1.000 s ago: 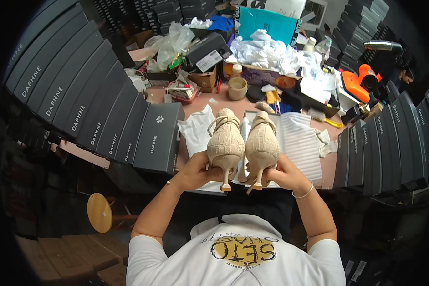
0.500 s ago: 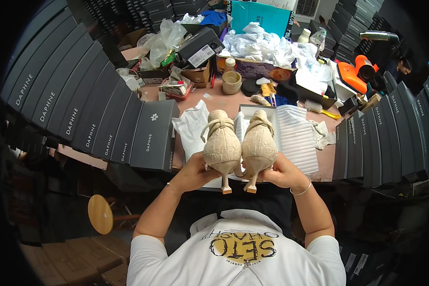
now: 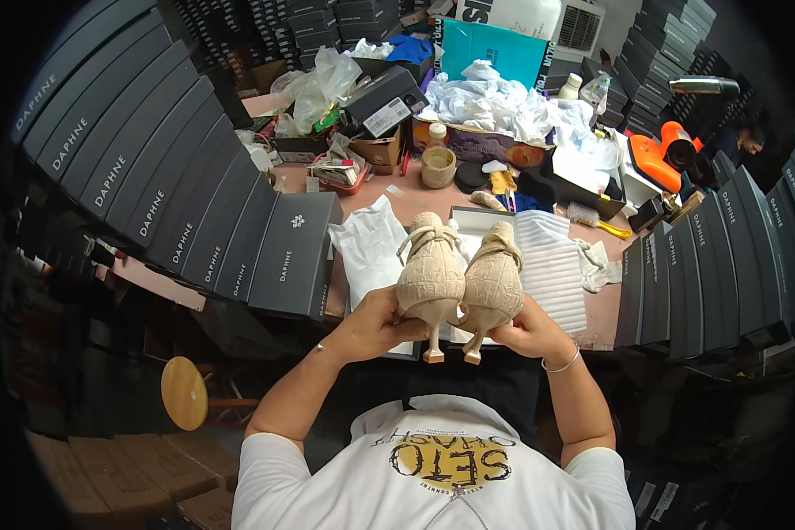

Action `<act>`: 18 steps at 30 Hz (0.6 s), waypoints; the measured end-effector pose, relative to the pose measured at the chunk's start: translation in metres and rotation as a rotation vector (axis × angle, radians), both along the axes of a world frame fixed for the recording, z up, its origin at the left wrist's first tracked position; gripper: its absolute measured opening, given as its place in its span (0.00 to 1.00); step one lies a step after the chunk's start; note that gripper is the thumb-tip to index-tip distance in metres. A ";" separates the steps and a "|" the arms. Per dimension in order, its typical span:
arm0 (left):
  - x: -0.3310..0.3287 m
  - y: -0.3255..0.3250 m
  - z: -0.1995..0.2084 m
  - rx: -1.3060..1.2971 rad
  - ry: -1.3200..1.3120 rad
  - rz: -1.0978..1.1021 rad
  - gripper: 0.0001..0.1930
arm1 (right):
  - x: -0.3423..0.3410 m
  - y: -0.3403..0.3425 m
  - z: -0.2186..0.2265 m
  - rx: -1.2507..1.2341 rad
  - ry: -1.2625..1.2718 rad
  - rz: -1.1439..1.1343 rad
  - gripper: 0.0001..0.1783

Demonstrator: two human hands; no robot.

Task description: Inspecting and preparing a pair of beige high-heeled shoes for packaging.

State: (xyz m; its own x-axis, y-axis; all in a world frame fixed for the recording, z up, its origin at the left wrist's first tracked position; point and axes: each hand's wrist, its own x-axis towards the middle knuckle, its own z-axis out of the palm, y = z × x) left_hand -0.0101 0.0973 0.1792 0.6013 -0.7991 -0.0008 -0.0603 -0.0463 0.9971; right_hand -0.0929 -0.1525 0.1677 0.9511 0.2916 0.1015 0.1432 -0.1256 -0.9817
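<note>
Two cream high-heeled shoes (image 3: 430, 276) with textured uppers and tied straps are held up side by side, heels toward me. My left hand (image 3: 375, 329) is closed around the left shoe near its heel. Around the side of the right shoe (image 3: 493, 281), the fingers of my right hand (image 3: 536, 331) are closed too. Fingertips of both hands are partly hidden by the shoes. Beneath lies an open shoebox (image 3: 481, 219), mostly covered by them. White tissue paper (image 3: 367, 243) spreads to its left and a ribbed white foam sheet (image 3: 548, 265) to its right.
Dark shoeboxes stand in a row at the left (image 3: 291, 256) and another row at the right (image 3: 707, 256). Behind are a glass jar (image 3: 438, 166), a yellow-handled brush (image 3: 596, 221), crumpled white paper (image 3: 486, 102) and an orange tool (image 3: 654, 163). A round wooden stool (image 3: 185, 393) stands lower left.
The view has shifted slightly, so the bench appears lower and to the right. The shoes tilt a little and their heels are closer together; both hands keep their hold.
</note>
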 end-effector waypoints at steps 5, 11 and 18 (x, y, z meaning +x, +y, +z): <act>-0.005 -0.003 0.017 0.094 -0.149 0.105 0.16 | -0.001 -0.002 -0.002 -0.045 -0.011 -0.004 0.16; -0.007 -0.003 0.029 0.293 -0.389 0.171 0.15 | 0.004 -0.002 -0.009 -0.114 -0.099 -0.012 0.19; -0.003 0.000 0.028 0.517 -0.844 0.283 0.14 | 0.013 -0.005 -0.025 -0.207 -0.058 -0.083 0.28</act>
